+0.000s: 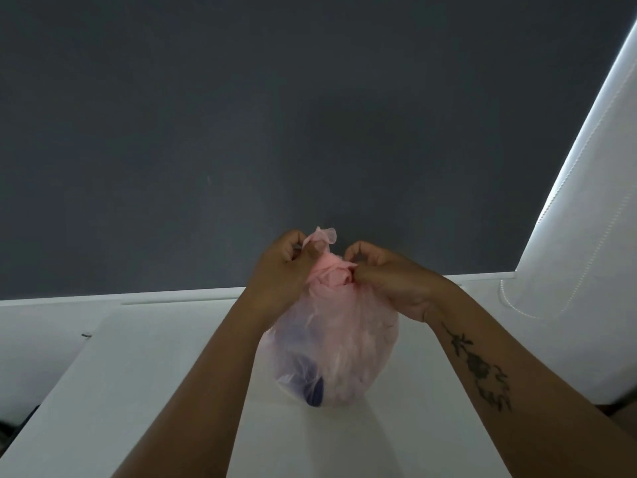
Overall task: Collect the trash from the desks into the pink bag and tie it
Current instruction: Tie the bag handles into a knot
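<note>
My left hand [287, 267] pinches one twisted end of the pink bag [331, 353], and my right hand [386, 274] pinches the other, both at the bunched neck. The bag hangs between and below my hands, its full belly resting on the white desk [155, 374].

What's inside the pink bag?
Through the thin pink bag a dark blue thing shows near the bottom, with pale crumpled stuff above it. What they are cannot be told. The left hand and right hand pinch its twisted top.
</note>
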A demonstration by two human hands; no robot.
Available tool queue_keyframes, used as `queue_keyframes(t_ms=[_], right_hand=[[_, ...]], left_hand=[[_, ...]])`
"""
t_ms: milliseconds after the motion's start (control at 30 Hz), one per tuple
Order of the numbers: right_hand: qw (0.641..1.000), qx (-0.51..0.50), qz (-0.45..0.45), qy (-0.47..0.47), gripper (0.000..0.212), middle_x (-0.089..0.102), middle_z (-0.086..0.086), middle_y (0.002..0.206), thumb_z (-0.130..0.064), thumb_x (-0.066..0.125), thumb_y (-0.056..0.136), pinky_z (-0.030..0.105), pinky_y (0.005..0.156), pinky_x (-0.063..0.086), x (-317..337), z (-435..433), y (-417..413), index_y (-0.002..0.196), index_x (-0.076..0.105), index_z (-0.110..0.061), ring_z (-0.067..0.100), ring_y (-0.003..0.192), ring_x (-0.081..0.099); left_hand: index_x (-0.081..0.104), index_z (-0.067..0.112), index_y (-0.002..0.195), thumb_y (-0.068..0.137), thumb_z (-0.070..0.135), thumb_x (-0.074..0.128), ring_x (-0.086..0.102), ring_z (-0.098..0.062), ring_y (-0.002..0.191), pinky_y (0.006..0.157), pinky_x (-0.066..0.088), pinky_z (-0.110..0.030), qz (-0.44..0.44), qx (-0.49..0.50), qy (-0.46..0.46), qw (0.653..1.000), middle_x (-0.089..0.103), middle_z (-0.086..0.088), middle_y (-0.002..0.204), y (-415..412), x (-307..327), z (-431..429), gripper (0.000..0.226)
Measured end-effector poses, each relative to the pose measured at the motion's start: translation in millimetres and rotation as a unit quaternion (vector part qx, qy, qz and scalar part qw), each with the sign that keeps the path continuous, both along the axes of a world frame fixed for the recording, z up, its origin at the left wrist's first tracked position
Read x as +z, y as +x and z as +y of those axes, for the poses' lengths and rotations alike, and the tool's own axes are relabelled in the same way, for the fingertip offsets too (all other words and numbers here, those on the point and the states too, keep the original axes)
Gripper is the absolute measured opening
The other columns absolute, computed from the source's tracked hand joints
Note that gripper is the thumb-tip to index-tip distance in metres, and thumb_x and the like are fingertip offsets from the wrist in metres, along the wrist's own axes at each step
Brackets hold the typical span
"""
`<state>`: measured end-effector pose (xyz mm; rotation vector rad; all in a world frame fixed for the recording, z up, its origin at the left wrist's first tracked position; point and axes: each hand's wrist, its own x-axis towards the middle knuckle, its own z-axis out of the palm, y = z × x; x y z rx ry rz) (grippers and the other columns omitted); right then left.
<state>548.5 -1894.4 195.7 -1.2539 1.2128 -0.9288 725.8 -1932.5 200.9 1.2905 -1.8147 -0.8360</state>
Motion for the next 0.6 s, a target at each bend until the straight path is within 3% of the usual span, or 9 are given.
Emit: queue_keyframes(t_ms=[133, 267, 333, 433, 500, 600], right_hand=[[0.996, -0.013, -0.079, 0.032, 0.026, 0.058, -0.001, 0.069, 0.002, 0.052, 0.086, 0.023, 0.053, 0.043, -4, -4, -9, 0.075, 0.052, -0.021, 0.014, 0.066, 0.053], [0.996, -0.017, -0.079, 0.049, 0.017, 0.058, 0.001, 0.074, -0.009, 0.063, 0.076, 0.029, 0.062, 0.042, -9, -6, -13, 0.073, 0.054, -0.023, 0.018, 0.075, 0.052], [0.999, -0.035, 0.007, 0.017, 0.015, 0.065, -0.003, 0.088, -0.02, 0.07, 0.078, 0.031, 0.073, 0.047, -8, -1, -13, 0.086, 0.058, -0.025, 0.018, 0.085, 0.059], [0.988, -0.058, 0.116, -0.081, 0.04, 0.058, -0.018, 0.115, -0.027, 0.073, 0.083, 0.024, 0.087, 0.049, -3, 12, -13, 0.114, 0.052, -0.043, 0.005, 0.106, 0.056], [0.965, -0.067, 0.186, -0.17, 0.047, 0.048, -0.032, 0.119, -0.027, 0.073, 0.083, 0.012, 0.086, 0.041, -2, 20, -11, 0.114, 0.048, -0.052, -0.007, 0.11, 0.047], [0.915, -0.088, 0.285, -0.27, 0.039, 0.036, -0.042, 0.115, -0.036, 0.07, 0.085, 0.003, 0.089, 0.024, -5, 22, -7, 0.107, 0.046, -0.056, -0.018, 0.109, 0.035]], left_hand=[[0.057, 0.006, 0.094, 0.094, 0.05, 0.054, 0.047, -0.012, 0.067, 0.06, 0.04, -0.026, 0.006, -0.034, 0.042, 0.999, 0.055, 0.0, 0.075, 2, -2, 1, 0.045], [0.054, 0.004, 0.085, 0.094, 0.048, 0.057, 0.046, -0.012, 0.064, 0.058, 0.04, -0.026, 0.027, -0.001, 0.034, 0.999, 0.052, -0.002, 0.072, -8, -3, 3, 0.045], [0.05, 0.009, 0.077, 0.094, 0.046, 0.057, 0.042, -0.012, 0.062, 0.056, 0.037, -0.025, 0.049, 0.024, 0.031, 0.998, 0.047, -0.001, 0.069, -13, -3, 2, 0.041], [0.053, 0.014, 0.078, 0.093, 0.051, 0.055, 0.046, -0.013, 0.063, 0.059, 0.041, -0.026, 0.065, 0.045, 0.054, 0.995, 0.049, 0.001, 0.07, -15, -4, -3, 0.04], [0.058, 0.011, 0.083, 0.093, 0.054, 0.055, 0.051, -0.015, 0.067, 0.064, 0.046, -0.028, 0.072, 0.05, 0.072, 0.994, 0.055, 0.0, 0.073, -15, -6, -7, 0.043], [0.061, 0.008, 0.09, 0.093, 0.052, 0.056, 0.057, -0.017, 0.072, 0.066, 0.049, -0.028, 0.08, 0.044, 0.09, 0.992, 0.061, -0.003, 0.079, -14, -10, -10, 0.044]])
